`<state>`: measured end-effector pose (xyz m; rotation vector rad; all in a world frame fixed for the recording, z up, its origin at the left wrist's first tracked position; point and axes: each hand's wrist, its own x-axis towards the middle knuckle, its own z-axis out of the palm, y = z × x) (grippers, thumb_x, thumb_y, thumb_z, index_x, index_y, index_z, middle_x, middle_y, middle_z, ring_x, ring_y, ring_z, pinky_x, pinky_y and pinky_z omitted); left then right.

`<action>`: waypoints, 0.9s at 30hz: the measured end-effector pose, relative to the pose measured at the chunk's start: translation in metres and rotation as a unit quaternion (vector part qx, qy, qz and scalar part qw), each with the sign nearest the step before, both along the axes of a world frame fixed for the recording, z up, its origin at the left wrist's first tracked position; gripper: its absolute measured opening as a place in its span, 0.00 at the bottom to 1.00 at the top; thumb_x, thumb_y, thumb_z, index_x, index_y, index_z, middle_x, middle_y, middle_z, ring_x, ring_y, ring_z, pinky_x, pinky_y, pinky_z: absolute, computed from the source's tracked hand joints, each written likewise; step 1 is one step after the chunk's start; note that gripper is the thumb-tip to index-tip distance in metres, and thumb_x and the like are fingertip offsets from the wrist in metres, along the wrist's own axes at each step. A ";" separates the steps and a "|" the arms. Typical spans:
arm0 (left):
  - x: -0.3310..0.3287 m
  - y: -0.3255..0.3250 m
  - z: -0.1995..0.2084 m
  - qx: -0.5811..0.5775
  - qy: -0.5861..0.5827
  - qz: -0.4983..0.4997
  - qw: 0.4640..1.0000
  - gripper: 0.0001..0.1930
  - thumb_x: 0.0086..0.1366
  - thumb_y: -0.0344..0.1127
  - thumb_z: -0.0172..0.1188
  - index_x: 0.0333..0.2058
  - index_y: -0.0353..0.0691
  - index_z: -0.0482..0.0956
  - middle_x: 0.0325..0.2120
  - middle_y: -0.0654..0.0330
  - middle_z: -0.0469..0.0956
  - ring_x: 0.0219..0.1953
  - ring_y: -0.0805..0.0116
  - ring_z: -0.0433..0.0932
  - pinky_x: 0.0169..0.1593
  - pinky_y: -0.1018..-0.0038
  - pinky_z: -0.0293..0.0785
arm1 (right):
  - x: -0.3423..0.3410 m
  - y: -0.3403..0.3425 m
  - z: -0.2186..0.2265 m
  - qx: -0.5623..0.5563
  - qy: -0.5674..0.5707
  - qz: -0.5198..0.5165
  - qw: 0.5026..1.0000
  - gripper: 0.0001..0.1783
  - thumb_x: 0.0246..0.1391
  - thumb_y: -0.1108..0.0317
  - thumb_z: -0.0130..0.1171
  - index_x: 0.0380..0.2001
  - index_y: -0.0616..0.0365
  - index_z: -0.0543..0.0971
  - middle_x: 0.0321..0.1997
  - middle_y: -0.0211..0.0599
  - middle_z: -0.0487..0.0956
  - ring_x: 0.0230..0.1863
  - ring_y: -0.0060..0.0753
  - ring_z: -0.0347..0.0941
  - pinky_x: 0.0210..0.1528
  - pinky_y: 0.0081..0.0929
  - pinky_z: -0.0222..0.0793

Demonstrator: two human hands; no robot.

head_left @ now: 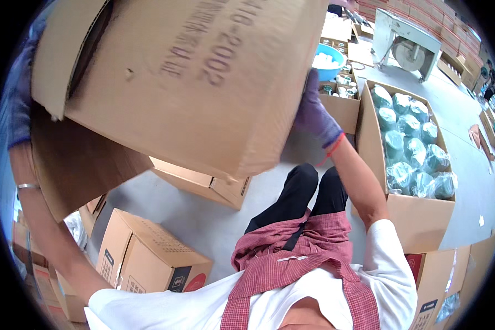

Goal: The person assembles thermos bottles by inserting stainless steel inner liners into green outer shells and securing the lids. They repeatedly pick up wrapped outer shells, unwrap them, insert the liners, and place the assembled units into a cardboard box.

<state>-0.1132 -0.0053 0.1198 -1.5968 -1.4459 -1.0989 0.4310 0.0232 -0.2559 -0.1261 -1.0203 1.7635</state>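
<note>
A large brown cardboard box [203, 82] with dark print on its side is held up in front of me, tilted, filling the upper left of the view. Its flaps hang loose at the left end, one of them a darker brown flap [74, 165] that droops downward. My right hand [316, 113], in a purple glove, grips the box's right edge, its fingers partly behind it. At the far left, my left hand [20, 102], also gloved, holds the flap end; its fingertips are hidden. The inside of the box cannot be seen.
To the right stands an open carton [410, 212] of plastic-wrapped greenish glassware [415, 148]. A blue basin [327, 63] with white pieces sits beyond. Closed cartons [154, 250] are on the floor below the held box. A pale machine stand [407, 41] is farther back.
</note>
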 end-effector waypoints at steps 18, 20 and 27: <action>0.234 -0.125 -0.202 -0.216 0.106 -0.213 0.947 0.24 0.66 0.31 0.56 0.61 0.35 0.69 0.54 0.47 0.75 0.47 0.59 0.81 0.53 0.69 0.76 | -0.041 -0.013 0.117 0.202 -0.106 -0.143 0.963 0.36 0.68 0.39 0.36 0.63 0.59 0.64 0.57 0.47 0.74 0.61 0.40 0.72 0.66 0.41 0.67; 0.180 -0.104 -0.198 -0.180 0.048 -0.095 0.978 0.22 0.69 0.32 0.52 0.61 0.34 0.69 0.55 0.48 0.74 0.51 0.60 0.78 0.57 0.69 0.73 | -0.086 0.018 0.060 0.268 -0.258 -0.195 0.907 0.34 0.68 0.41 0.37 0.61 0.60 0.69 0.59 0.42 0.74 0.66 0.35 0.66 0.70 0.35 0.58; 0.147 -0.004 -0.200 0.026 -0.072 -0.287 0.955 0.23 0.74 0.41 0.47 0.60 0.31 0.69 0.55 0.51 0.74 0.54 0.64 0.76 0.60 0.69 0.70 | -0.144 0.076 -0.085 0.025 -0.297 -0.202 0.933 0.32 0.67 0.39 0.39 0.51 0.58 0.74 0.46 0.34 0.76 0.46 0.26 0.70 0.51 0.29 0.64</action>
